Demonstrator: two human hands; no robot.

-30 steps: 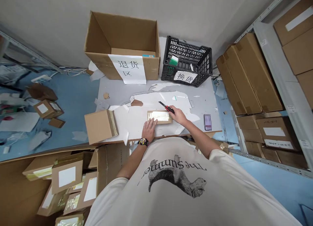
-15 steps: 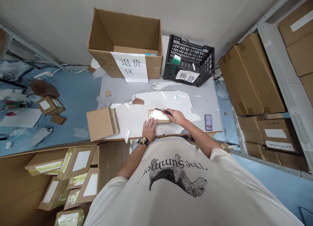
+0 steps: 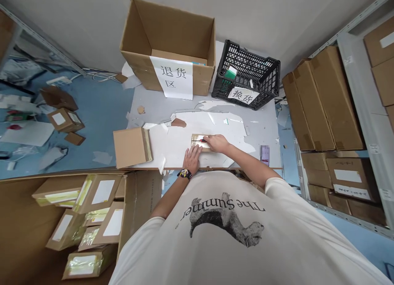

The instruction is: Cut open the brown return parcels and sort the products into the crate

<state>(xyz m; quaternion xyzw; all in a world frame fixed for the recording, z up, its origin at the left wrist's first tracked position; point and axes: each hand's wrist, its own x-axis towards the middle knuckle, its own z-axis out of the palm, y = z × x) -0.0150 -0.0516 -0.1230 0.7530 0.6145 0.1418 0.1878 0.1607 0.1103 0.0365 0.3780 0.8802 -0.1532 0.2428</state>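
A small cardboard box with a pale label and shiny tape lies flat on the table in front of me. My left hand rests on its near left part, fingers stretched out, a patterned watch on the wrist. Closed around a red and black utility knife is my right hand. The blade points left and lies along the top of the box; whether it cuts in, I cannot tell. A larger closed carton stands to the left of my hands.
At the back stand an open carton with a paper sign and a black plastic crate. A phone lies at the table's right. Torn paper covers parts of the table. Taped parcels fill a big box at lower left; shelves hold cartons at right.
My right hand has brought the knife down lower onto the box top, with the blade now more level. My left hand stays on the box. The whole view has shifted slightly.
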